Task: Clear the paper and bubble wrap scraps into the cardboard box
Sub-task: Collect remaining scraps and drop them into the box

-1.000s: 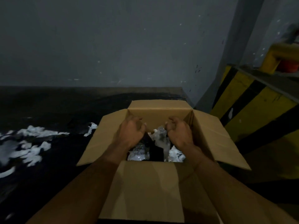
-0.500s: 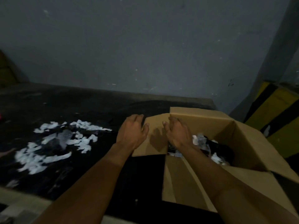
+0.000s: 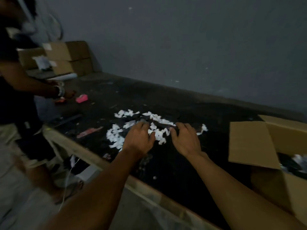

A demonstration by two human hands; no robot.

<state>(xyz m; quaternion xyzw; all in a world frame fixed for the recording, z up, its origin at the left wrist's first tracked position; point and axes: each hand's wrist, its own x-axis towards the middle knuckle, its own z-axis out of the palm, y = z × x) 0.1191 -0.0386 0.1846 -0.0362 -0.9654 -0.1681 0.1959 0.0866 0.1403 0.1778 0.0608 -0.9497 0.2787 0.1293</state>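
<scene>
Paper and bubble wrap scraps (image 3: pixel 160 136): a loose white scatter near the middle of the dark tabletop (image 3: pixel 182 171), nearer the front edge than the wall side.

Left hand (image 3: pixel 139 138): palm down on the left half of the scatter, fingers (image 3: pixel 144 126) slightly spread and loosely bent, tips on the scraps, thumb touching white pieces. No scrap is plainly pinched.

Right hand (image 3: pixel 186 141): palm down just right of centre, fingers (image 3: pixel 181 126) bent, tips on a dark patch among the scraps (too dim to tell whether anything is gripped).

Cardboard box (image 3: pixel 249 141): at the right end of the tabletop, flaps open, well apart from the scatter, with pale scraps inside.

Also noted: a second person (image 3: pixel 10 100) at the left end, a pink item (image 3: pixel 81 98) beside their hand, and stacked cartons (image 3: pixel 69 58) in the far left corner.
</scene>
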